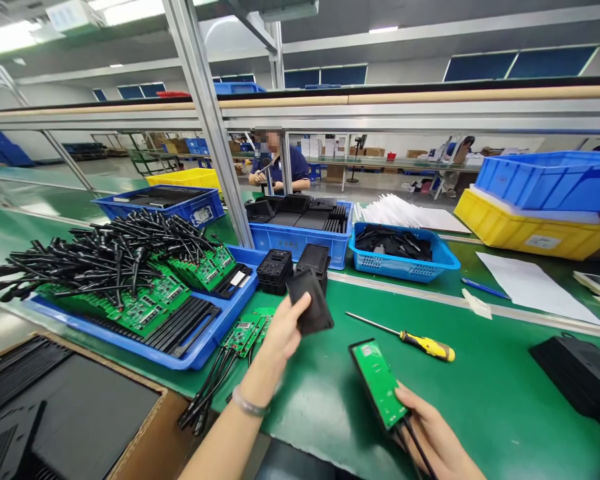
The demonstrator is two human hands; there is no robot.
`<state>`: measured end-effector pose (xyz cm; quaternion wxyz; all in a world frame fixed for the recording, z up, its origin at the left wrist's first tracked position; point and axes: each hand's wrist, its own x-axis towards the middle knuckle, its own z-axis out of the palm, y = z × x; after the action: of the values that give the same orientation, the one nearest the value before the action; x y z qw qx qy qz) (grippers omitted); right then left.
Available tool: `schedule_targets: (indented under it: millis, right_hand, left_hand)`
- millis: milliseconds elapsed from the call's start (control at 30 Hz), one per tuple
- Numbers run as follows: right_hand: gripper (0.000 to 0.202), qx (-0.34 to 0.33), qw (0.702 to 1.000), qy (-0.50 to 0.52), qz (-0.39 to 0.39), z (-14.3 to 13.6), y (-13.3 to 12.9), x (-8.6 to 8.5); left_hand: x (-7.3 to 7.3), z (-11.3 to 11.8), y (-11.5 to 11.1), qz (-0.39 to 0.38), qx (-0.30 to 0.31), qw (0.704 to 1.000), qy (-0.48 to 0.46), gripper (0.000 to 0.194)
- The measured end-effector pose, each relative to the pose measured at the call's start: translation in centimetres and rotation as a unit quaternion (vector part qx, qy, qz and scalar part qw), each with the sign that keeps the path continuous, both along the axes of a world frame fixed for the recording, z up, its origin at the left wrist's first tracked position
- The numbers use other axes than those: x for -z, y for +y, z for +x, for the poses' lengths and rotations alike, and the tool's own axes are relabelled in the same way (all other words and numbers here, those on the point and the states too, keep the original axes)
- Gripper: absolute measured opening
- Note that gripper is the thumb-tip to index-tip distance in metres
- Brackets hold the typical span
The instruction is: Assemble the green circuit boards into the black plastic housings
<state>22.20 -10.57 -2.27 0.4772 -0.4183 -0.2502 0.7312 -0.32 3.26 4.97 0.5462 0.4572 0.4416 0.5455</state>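
Head view: circuit board (377, 383) juts forward from right hand (429, 421).

A glossy green workbench (310, 400) carries a yellow-and-black-handled screwdriver (411, 339) beyond the gripping right hand (430, 423); farther, a blue plastic basket (385, 265).

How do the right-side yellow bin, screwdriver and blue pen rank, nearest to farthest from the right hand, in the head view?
1. Screwdriver: just beyond the right hand.
2. Blue pen: farther back, to the right.
3. Yellow bin: back right, below a blue bin.
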Motion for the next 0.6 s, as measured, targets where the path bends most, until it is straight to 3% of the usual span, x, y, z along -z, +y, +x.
schedule_targets:
  millis: [167, 333, 400, 467, 533, 600]
  right_hand:
    - [0.056, -0.015, 0.995, 0.102, 0.007, 1.0, -0.2, -0.9]
    - [0.067, 0.005, 0.994, 0.105, 0.015, 0.3, -1.1, -3.2]
    - [0.061, 0.033, 0.998, 0.013, 0.045, -0.3, -1.6, -3.5]
    - [0.057, 0.054, 0.982, -0.132, 0.121, -0.7, -1.9, -3.2]
    - [0.058, 0.041, 0.932, -0.276, 0.230, -1.1, -2.1, -2.5]
    - [0.058, 0.009, 0.869, -0.377, 0.321, -1.4, -2.4, -1.8]
  left_hand:
    - [2.7, 0.9, -4.9, -0.117, 0.120, 0.980, -0.103, 0.051]
    - [2.8, 2.3, -7.8, -0.151, 0.261, 0.928, -0.219, 0.076]
    - [2.6, 2.9, -8.8, -0.140, 0.268, 0.928, -0.217, 0.076]
    - [2.3, 3.4, -9.8, -0.106, 0.252, 0.940, -0.206, 0.067]
    - [2.1, 3.7, -10.6, -0.057, 0.234, 0.953, -0.185, 0.066]
    - [1.9, 3.7, -11.1, -0.015, 0.241, 0.956, -0.164, 0.082]
